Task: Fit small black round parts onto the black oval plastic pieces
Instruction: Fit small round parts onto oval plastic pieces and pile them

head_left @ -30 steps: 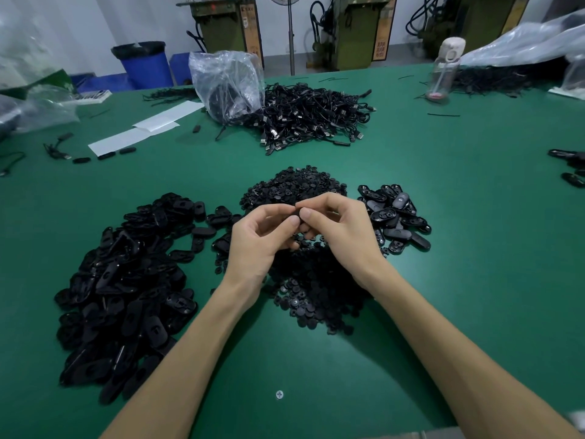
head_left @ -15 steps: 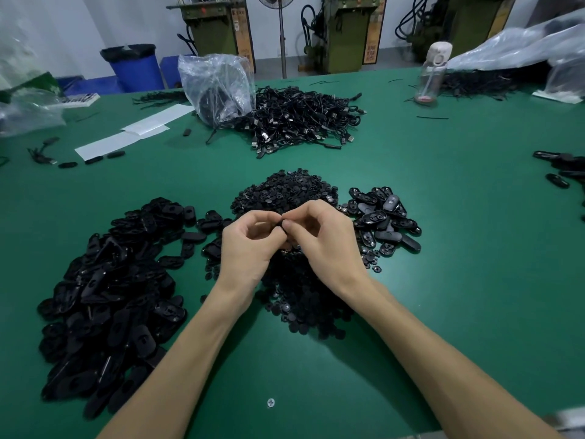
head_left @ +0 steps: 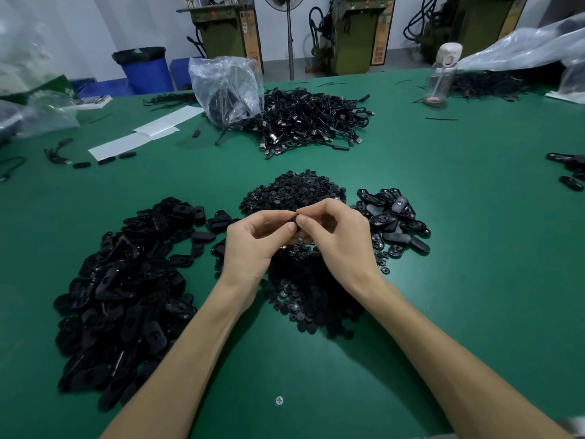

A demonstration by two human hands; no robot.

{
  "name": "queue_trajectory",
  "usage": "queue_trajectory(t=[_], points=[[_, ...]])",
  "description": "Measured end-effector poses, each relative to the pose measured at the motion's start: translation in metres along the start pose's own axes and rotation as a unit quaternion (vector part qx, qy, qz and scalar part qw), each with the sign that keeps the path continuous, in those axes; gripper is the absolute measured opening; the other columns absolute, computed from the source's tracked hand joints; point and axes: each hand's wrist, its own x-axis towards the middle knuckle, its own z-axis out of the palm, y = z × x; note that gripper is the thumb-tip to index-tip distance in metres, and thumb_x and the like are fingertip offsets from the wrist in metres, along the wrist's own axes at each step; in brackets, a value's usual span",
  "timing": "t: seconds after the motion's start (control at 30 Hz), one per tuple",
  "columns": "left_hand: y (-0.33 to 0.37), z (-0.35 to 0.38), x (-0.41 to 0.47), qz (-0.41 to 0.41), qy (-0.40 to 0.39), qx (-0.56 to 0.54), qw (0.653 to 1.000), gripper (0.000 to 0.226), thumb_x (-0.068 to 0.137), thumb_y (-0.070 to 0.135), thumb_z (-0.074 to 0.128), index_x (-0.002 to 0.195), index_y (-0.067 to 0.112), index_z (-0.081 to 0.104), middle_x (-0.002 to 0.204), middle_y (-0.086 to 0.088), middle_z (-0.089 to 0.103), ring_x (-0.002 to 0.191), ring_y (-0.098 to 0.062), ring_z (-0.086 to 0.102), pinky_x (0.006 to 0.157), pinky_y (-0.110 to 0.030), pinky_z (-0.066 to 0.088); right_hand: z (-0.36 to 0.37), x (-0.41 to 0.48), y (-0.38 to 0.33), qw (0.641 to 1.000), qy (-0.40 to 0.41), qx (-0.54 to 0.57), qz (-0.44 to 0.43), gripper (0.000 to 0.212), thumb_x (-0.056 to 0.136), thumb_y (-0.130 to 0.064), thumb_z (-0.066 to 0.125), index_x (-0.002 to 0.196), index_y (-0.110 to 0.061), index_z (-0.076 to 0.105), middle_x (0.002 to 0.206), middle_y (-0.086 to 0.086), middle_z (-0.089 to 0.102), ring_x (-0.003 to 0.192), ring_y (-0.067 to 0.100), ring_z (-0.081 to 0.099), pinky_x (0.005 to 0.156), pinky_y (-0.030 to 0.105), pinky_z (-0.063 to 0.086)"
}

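My left hand (head_left: pixel 253 242) and my right hand (head_left: pixel 342 239) meet fingertip to fingertip above the middle heap of small black round parts (head_left: pixel 294 191). Between the fingertips both hands pinch a small black piece (head_left: pixel 293 220), mostly hidden; whether it is an oval piece, a round part or both I cannot tell. A large pile of black oval pieces (head_left: pixel 120 286) lies to the left. A smaller group of oval pieces (head_left: pixel 392 220) lies to the right of my right hand.
The green table (head_left: pixel 474 248) carries a heap of black cables (head_left: pixel 310 122) and a clear plastic bag (head_left: pixel 228 90) at the back centre. White paper sheets (head_left: pixel 142 134) lie back left, a bottle (head_left: pixel 443 74) back right, more black pieces (head_left: pixel 569 172) at the right edge.
Both hands stay joined at the fingertips over the round parts, with the fingers shifting slightly on the pinched piece. The view has tilted a little, so the piles sit lower in frame.
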Motion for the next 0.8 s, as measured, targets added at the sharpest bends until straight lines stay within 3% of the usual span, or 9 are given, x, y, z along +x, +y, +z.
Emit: queue_trajectory(t=[0.13, 0.23, 0.33, 0.43, 0.53, 0.63, 0.7, 0.8], points=[[-0.001, 0.002, 0.000, 0.028, 0.012, 0.043, 0.999, 0.015, 0.093, 0.001, 0.074, 0.106, 0.008, 0.078, 0.097, -0.007, 0.080, 0.091, -0.024, 0.078, 0.083, -0.035, 0.063, -0.005, 0.004, -0.001, 1.000, -0.010, -0.015, -0.002, 0.006, 0.093, -0.008, 0.073, 0.098, -0.012, 0.074, 0.084, 0.000, 0.074, 0.077, 0.013, 0.072, 0.076, 0.036, 0.061], [0.004, -0.003, 0.002, 0.095, 0.060, 0.164, 0.980, 0.020, 0.099, 0.004, 0.066, 0.113, 0.014, 0.076, 0.102, 0.001, 0.079, 0.096, -0.013, 0.075, 0.090, -0.031, 0.060, -0.018, 0.014, -0.002, 0.996, 0.051, -0.064, -0.028, 0.007, 0.095, -0.011, 0.070, 0.100, -0.016, 0.072, 0.092, -0.003, 0.070, 0.082, 0.008, 0.066, 0.077, 0.021, 0.054], [0.007, -0.021, 0.008, 0.135, 0.163, 0.390, 0.896, 0.038, 0.099, -0.010, 0.051, 0.127, 0.011, 0.068, 0.122, -0.003, 0.068, 0.116, -0.014, 0.062, 0.108, -0.030, 0.049, -0.040, 0.027, 0.002, 0.974, 0.165, -0.153, -0.035, 0.009, 0.099, -0.009, 0.064, 0.103, -0.013, 0.070, 0.104, 0.000, 0.061, 0.086, -0.002, 0.056, 0.083, 0.005, 0.044], [0.004, -0.044, 0.015, 0.029, 0.190, 0.575, 0.795, 0.051, 0.092, -0.013, 0.053, 0.138, 0.008, 0.058, 0.137, -0.015, 0.054, 0.130, -0.033, 0.044, 0.111, -0.044, 0.034, -0.060, 0.034, 0.019, 0.950, 0.195, -0.241, 0.028, 0.017, 0.101, -0.006, 0.056, 0.110, -0.005, 0.070, 0.112, 0.002, 0.052, 0.104, 0.012, 0.052, 0.090, 0.012, 0.039], [0.001, -0.052, 0.017, -0.056, 0.178, 0.632, 0.752, 0.046, 0.095, -0.007, 0.057, 0.138, 0.008, 0.057, 0.139, -0.018, 0.053, 0.131, -0.039, 0.041, 0.110, -0.050, 0.029, -0.063, 0.034, 0.032, 0.918, 0.166, -0.351, 0.083, 0.024, 0.101, -0.008, 0.054, 0.118, -0.002, 0.070, 0.124, 0.014, 0.053, 0.125, 0.030, 0.039, 0.101, 0.030, 0.030], [-0.001, -0.056, 0.020, -0.056, 0.182, 0.630, 0.753, 0.028, 0.103, 0.004, 0.057, 0.131, 0.007, 0.061, 0.130, -0.020, 0.059, 0.127, -0.040, 0.043, 0.106, -0.049, 0.031, -0.051, 0.032, 0.027, 0.923, 0.127, -0.361, 0.036, 0.026, 0.100, -0.019, 0.059, 0.122, -0.010, 0.070, 0.127, 0.010, 0.058, 0.126, 0.028, 0.039, 0.104, 0.039, 0.026], [0.000, -0.059, 0.021, -0.057, 0.186, 0.620, 0.760, 0.026, 0.106, 0.016, 0.058, 0.129, 0.006, 0.062, 0.128, -0.021, 0.060, 0.125, -0.041, 0.045, 0.104, -0.049, 0.033, -0.038, 0.028, 0.022, 0.936, 0.043, -0.350, 0.002, 0.030, 0.100, -0.033, 0.060, 0.126, -0.020, 0.069, 0.129, 0.003, 0.061, 0.127, 0.023, 0.041, 0.105, 0.038, 0.025], [0.002, -0.066, 0.023, -0.049, 0.174, 0.612, 0.770, 0.033, 0.104, 0.023, 0.063, 0.131, 0.005, 0.065, 0.125, -0.020, 0.065, 0.123, -0.041, 0.048, 0.100, -0.047, 0.038, -0.018, 0.018, 0.022, 0.923, -0.094, -0.372, -0.013, 0.043, 0.096, -0.052, 0.061, 0.131, -0.027, 0.065, 0.133, -0.004, 0.056, 0.130, 0.020, 0.037, 0.108, 0.039, 0.021]])
